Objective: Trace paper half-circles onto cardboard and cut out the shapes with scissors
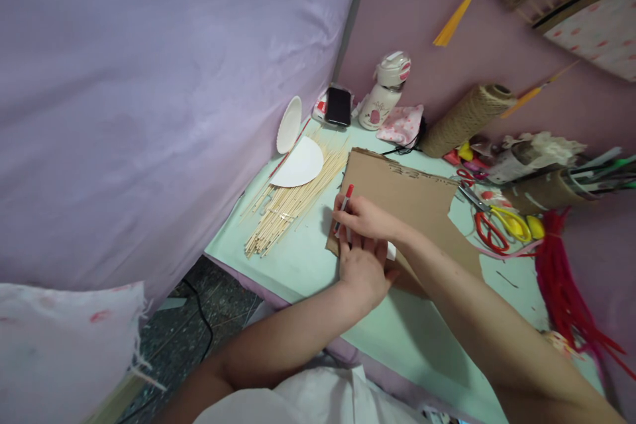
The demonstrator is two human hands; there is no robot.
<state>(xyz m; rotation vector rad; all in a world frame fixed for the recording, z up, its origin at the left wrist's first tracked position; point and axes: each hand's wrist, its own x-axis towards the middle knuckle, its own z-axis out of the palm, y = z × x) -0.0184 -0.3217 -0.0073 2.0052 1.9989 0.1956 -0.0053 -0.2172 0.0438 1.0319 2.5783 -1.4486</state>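
A brown cardboard sheet [402, 185] lies on the table in front of me. My right hand [368, 217] is closed round a pen with a red end [350, 192], held over the left edge of the cardboard. Just below it, my left hand [365, 275] rests with fingers stretched out over the cardboard's near left part. Under that palm a small white piece [391, 252] pokes out on the right; most of it is hidden, so its kind is unclear. The pen's lower tip is partly hidden by my fingers.
Left of the cardboard lies a bundle of thin wooden sticks [283, 212] with a white half disc [301, 165] on it. Behind stand a phone [338, 106], a bottle [381, 96] and a twine roll [470, 119]. Scissors [511, 222] and red strips [559, 265] lie to the right.
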